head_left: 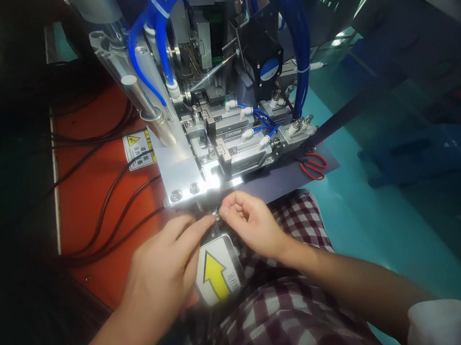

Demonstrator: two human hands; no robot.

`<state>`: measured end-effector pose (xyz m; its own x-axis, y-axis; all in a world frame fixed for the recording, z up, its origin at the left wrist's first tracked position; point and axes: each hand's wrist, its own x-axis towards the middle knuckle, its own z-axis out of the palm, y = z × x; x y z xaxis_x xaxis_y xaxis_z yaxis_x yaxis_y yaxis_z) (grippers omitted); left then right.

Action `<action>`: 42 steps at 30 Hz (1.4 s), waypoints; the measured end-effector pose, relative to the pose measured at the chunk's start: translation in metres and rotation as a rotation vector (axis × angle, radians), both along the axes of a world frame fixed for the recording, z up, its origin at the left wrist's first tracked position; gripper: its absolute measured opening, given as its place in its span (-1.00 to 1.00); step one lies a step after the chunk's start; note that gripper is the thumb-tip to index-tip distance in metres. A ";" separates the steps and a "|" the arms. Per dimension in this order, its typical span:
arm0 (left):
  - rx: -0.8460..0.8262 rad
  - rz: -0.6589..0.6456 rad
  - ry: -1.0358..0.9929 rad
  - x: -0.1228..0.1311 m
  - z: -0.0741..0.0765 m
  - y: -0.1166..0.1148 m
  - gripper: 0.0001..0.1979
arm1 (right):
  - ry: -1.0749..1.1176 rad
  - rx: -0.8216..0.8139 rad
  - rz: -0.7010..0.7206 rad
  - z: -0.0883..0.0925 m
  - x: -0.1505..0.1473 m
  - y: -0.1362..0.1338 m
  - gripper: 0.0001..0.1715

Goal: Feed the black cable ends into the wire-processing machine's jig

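Observation:
My left hand (163, 260) reaches in from the lower left, its longest finger stretched to a small shiny piece (217, 215) at the front of the machine. The other fingers are bent, and the thumb side is partly hidden. Opposite it, my right hand (252, 221) has curled fingers, with thumb and index finger pinched at the same spot. The piece between the fingertips is too small to name. Just below lies a metal guide track (216, 231), leading to a white plate with a yellow arrow (214, 274).
Behind the hands stands a metal machine block with pneumatic cylinders (240, 150) and thick blue hoses (300, 44). Red-handled pliers (313, 166) lie on a dark sheet at the right. Black cables (105, 209) cross the orange base (91, 175), near a warning label (138, 149).

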<state>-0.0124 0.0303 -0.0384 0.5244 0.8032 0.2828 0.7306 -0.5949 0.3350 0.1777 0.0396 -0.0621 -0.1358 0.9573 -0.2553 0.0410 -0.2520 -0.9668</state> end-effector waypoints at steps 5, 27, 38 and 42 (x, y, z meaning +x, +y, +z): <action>-0.009 0.002 0.005 -0.001 -0.002 -0.001 -0.69 | -0.014 -0.037 -0.013 0.001 -0.001 0.000 -0.83; -0.015 0.002 -0.001 -0.003 -0.007 -0.002 -0.70 | 0.187 -0.147 -0.022 0.008 0.000 0.005 -0.85; -0.012 0.017 -0.013 -0.003 -0.010 -0.004 -0.69 | 0.129 -0.105 -0.024 0.006 -0.002 0.004 -0.84; 0.022 -0.001 0.011 -0.002 -0.004 0.000 -0.69 | 0.117 -0.113 -0.028 0.006 -0.001 0.004 -0.84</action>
<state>-0.0140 0.0299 -0.0423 0.5282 0.7964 0.2944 0.7336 -0.6027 0.3142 0.1767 0.0440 -0.0556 -0.1446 0.9272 -0.3454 -0.0786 -0.3588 -0.9301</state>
